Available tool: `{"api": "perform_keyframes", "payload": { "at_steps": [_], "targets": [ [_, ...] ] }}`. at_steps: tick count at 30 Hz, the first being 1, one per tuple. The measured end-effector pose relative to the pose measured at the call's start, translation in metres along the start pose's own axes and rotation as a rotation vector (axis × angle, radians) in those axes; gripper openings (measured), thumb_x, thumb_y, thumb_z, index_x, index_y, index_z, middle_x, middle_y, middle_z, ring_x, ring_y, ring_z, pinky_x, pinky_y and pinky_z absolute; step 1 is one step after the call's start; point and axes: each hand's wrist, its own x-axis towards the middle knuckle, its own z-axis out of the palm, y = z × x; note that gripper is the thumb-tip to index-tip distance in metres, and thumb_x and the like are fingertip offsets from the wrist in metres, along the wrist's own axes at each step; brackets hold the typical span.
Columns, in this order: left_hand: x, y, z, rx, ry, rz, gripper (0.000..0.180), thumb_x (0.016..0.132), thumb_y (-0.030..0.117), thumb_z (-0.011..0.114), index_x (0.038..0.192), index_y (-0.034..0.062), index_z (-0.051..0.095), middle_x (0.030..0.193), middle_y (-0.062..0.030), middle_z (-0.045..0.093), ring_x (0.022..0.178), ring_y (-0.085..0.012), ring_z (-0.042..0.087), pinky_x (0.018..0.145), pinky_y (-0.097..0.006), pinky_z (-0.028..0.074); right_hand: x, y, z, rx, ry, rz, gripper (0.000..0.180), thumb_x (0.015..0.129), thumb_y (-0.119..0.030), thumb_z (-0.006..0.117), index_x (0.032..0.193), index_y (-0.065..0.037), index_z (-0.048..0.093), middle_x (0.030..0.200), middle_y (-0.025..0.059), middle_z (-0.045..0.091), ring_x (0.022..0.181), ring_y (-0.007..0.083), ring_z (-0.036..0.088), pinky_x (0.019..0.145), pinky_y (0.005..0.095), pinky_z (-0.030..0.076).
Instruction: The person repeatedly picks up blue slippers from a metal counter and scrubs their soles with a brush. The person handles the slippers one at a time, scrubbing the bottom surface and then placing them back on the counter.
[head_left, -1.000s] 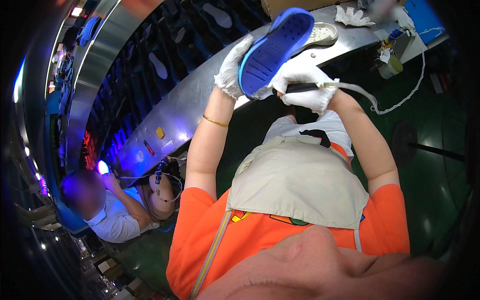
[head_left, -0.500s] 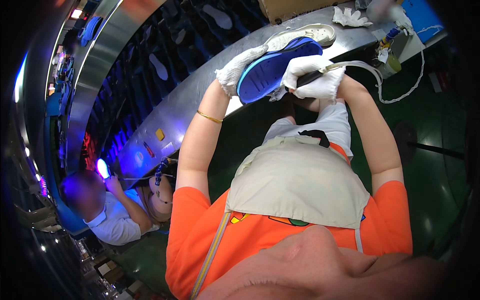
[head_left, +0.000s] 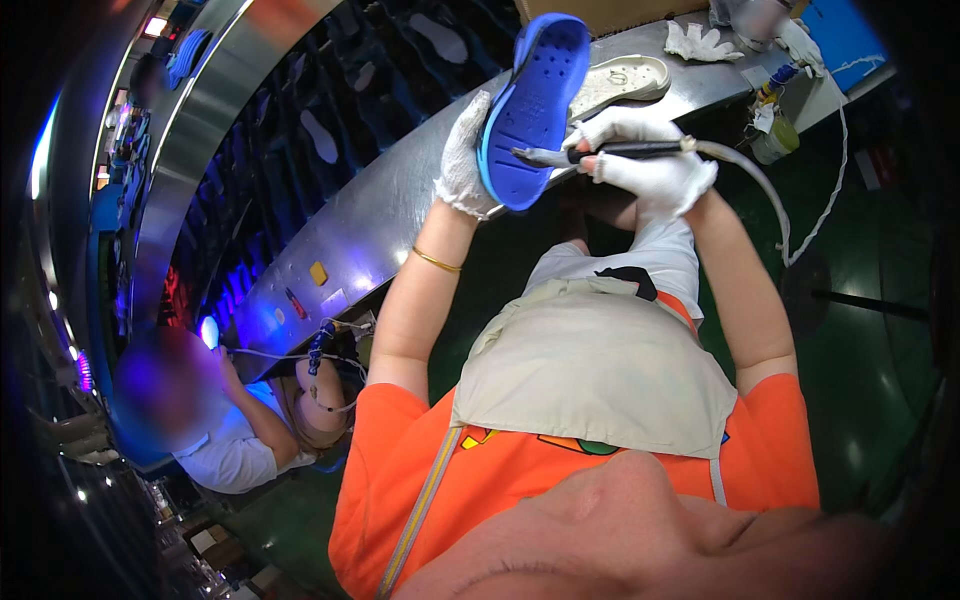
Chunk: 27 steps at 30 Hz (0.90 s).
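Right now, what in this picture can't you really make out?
- Head view: left hand palm, hidden behind the blue shoe sole.
- Tool tip: too small to tell if it touches the sole.
- Hose end, lost toward the dark right rim.
- Pale sole on the metal table: partly covered.

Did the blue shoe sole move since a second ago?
Yes. The blue rubber shoe sole in the white-gloved left hand dipped toward the curved metal workbench, then came back up, standing more upright beside the white insole.
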Motion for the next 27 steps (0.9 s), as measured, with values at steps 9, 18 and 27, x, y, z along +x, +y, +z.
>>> {"api": "perform_keyframes", "payload": {
  "at_steps": [9, 18, 27],
  "targets": [
    [0.007, -0.034, -0.056, 0.267, 0.064, 0.211, 0.069, 0.09, 0.057, 0.034, 0.128, 0.0001, 0.044, 0.119, -0.0194, 0.055, 0.103, -0.0342, 0.057, 0.091, -0.047, 0.048, -0.011, 0.013, 0.034, 0.159, -0.06, -0.006, 0.007, 0.076, -0.002, 0.062, 0.082, -0.005, 0.063, 0.08, 0.0028, 0.064, 0.078, 0.0109, 0.06, 0.073, 0.0257, 0.049],
    [0.002, -0.045, -0.023, -0.052, 0.17, 0.215, 0.06, 0.089, 0.047, 0.036, 0.126, 0.0006, 0.047, 0.119, -0.0198, 0.056, 0.102, -0.0323, 0.058, 0.095, -0.041, 0.044, -0.011, 0.013, 0.052, -0.161, 0.14, -0.21, 0.009, 0.071, -0.001, 0.065, 0.08, -0.004, 0.063, 0.079, 0.0057, 0.063, 0.077, 0.0136, 0.06, 0.073, 0.0266, 0.048],
    [-0.012, -0.051, 0.016, -0.4, -0.027, 0.161, 0.046, 0.091, 0.035, 0.04, 0.122, 0.0018, 0.048, 0.114, -0.0162, 0.055, 0.102, -0.0256, 0.057, 0.092, -0.043, 0.046, 0.009, 0.014, 0.024, -0.002, 0.419, -0.148, 0.011, 0.08, -0.007, 0.064, 0.09, -0.001, 0.063, 0.08, 0.0038, 0.065, 0.073, 0.008, 0.059, 0.071, 0.0222, 0.049]
  ]
}}
